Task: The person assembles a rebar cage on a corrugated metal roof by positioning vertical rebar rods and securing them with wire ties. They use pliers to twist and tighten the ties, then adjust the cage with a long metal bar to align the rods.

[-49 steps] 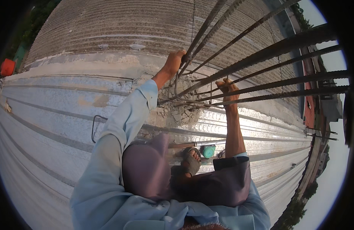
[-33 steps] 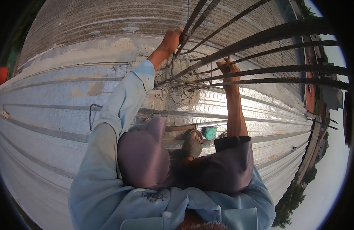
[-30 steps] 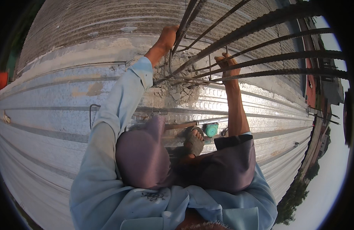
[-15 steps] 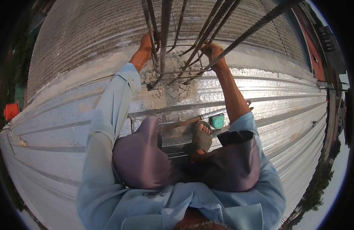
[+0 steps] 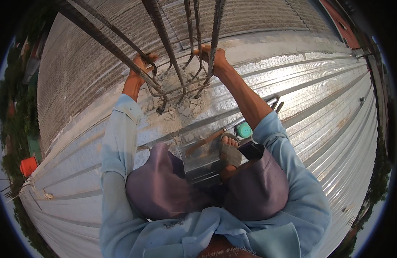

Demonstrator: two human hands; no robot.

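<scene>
Upright ribbed rebar bars (image 5: 162, 36) rise from a patch of broken concrete (image 5: 183, 107) in front of me. A bent rebar stirrup (image 5: 179, 91) encircles them low down, slightly tilted. My left hand (image 5: 141, 65) is closed at the stirrup's left side, beside the leftmost bars. On the opposite side my right hand (image 5: 211, 56) grips the stirrup, its fingers curled and partly hidden behind a bar. Both arms reach forward in light blue sleeves.
By my sandalled foot (image 5: 229, 155) lie a wooden-handled tool (image 5: 207, 141) and a round turquoise object (image 5: 244, 130). Ribbed metal sheeting (image 5: 327, 107) spreads around me. Beyond a concrete strip (image 5: 267, 45) is a rough corrugated surface (image 5: 91, 64). An orange container (image 5: 29, 166) stands far left.
The view has turned, so the bars now lean leftward in the picture. Both hands appear further left, still at the stirrup's two sides.
</scene>
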